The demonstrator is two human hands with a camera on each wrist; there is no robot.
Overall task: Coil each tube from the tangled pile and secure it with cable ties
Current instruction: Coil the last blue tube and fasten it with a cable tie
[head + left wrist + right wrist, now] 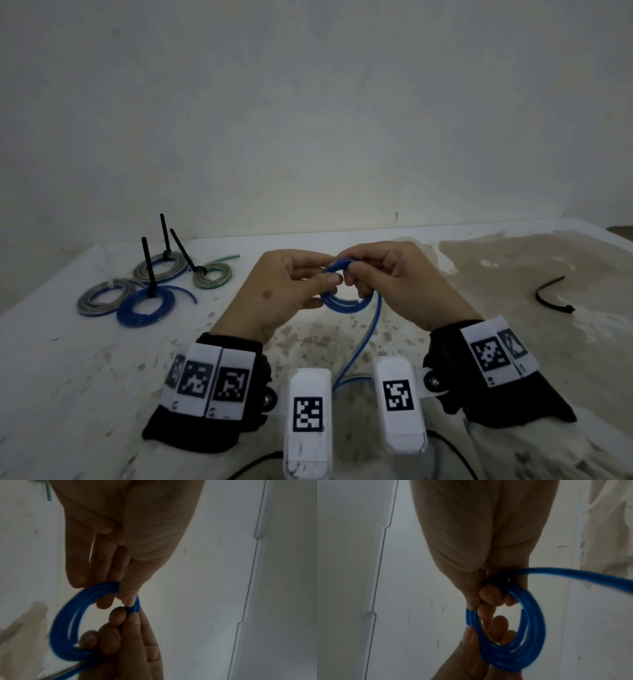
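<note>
A blue tube is partly wound into a small coil [344,305] held above the table's middle. My left hand [322,281] pinches the coil's left side between thumb and fingers [102,601]. Gripping its top right is my right hand [356,277], with fingers [488,596] curled through the ring. In the right wrist view the coil [534,628] shows several turns. The tube's loose tail [363,342] hangs from the coil toward me and passes out of sight between the wrist cameras.
Several tied coils lie at the table's left: a blue one [145,306], a grey-blue one [102,296], a grey one [161,267] and a grey-green one [212,275], some with black tie tails sticking up. One loose black cable tie [551,298] lies at the right. The white table [68,359] meets a wall behind.
</note>
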